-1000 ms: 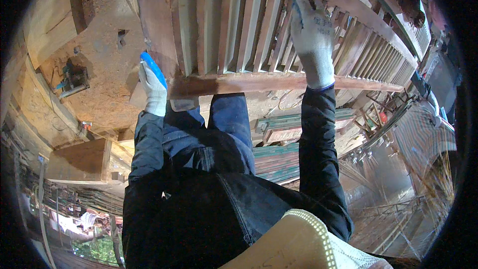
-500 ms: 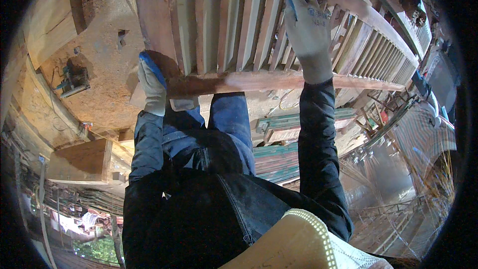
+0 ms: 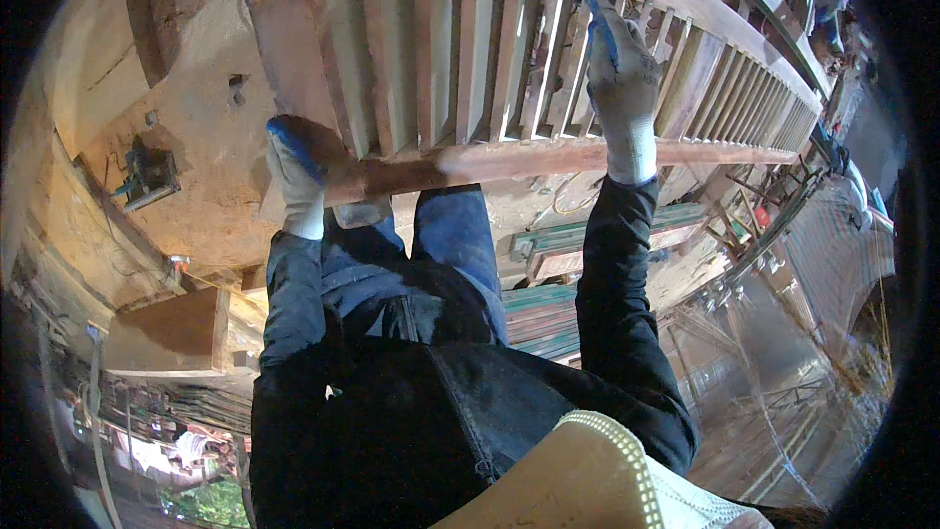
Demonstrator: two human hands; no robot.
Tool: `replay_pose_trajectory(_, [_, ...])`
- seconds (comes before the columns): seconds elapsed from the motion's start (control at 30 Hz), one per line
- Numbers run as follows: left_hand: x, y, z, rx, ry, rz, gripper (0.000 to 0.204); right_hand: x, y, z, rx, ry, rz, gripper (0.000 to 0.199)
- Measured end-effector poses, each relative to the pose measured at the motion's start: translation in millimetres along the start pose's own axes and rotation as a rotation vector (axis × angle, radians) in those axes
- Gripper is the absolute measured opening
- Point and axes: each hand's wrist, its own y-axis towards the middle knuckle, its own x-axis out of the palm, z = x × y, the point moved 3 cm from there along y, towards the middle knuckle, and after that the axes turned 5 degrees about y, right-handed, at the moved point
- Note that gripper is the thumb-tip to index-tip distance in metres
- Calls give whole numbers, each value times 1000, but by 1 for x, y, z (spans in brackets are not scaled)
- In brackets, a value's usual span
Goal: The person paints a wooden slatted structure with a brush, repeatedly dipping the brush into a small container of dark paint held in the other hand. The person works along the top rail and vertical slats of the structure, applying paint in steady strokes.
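Note:
A long louvered wooden shutter (image 3: 480, 159) in reddish-brown wood lies across in front of me, with pale gaps between its slats. My left hand (image 3: 297, 174), in a white glove with blue on the fingers, holds the near left corner of its frame. Over the slats at the middle is my right hand (image 3: 624, 88), gloved the same way. One blue-tipped digit stretches towards the far rail, and the other fingers are partly hidden behind the hand. Nothing shows held in it.
Stacked green and reddish slatted panels (image 3: 539, 318) lie on the floor beside my legs. A wooden box (image 3: 166, 333) stands at the left, below a dark tool (image 3: 149, 176) on the dusty floor. Striped sheeting (image 3: 842, 225) hangs at the right.
My right hand has drawn back a little from the far rail and shifted right over the slats. The shutter appears slightly further left, with my left hand still at its corner.

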Motion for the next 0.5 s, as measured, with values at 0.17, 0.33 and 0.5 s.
replay_pose_trajectory(0.17, [-7,5,-19,-108,-190,53,41,11,-5,10,26,-90,16,36])
replay_pose_trajectory(0.33, [-29,13,-44,74,47,50,43,15,5,6,-97,-200,-1,45])
replay_pose_trajectory(0.5, [-25,10,-29,78,69,49,47,24,12,9,-106,-276,-66,47])
